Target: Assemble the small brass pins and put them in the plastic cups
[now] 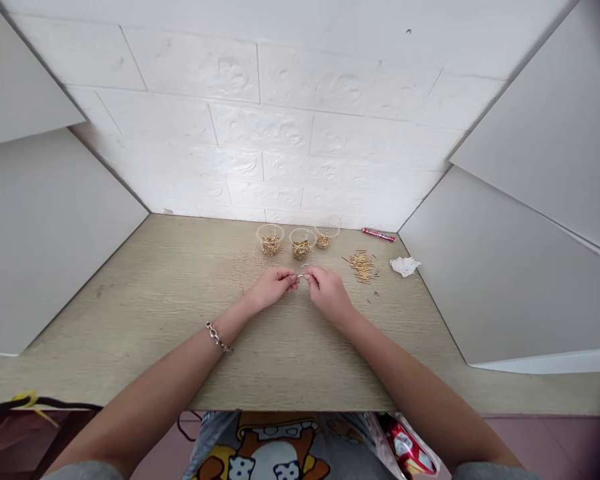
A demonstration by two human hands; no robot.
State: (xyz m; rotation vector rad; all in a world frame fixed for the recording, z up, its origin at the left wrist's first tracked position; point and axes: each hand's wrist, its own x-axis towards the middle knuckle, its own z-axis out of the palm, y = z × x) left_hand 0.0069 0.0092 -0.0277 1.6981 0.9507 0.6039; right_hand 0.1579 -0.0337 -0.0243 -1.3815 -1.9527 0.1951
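- White brick-patterned wall (285, 127) backs the wood-grain tabletop (290, 373), whose flat surface supports everything around the middle clear plastic cup (303, 230).
- Both hands meet just on the near side of that cup, probably for close control: the left hand (273, 288), its wrist wearing a chain bracelet (217, 337), and the right hand (326, 290).
- A left clear cup (271, 227) and a right clear cup (329, 237) flank the middle one; all hold gold-toned pieces, their walls keeping such small parts from straying.
- Right of the middle cup lies a loose pile of slim gold-toned rods (361, 267), likely spread for easy picking.
- Farther right sit crumpled white tissue (405, 267) and a slim red packet (379, 235), both clear of the hands.
- Smallest is a slim, pale curved piece (301, 276), near the middle cup's front; each hand's fingertips are pinched together on one end, apparently steadying it. Its exact type is unclear.
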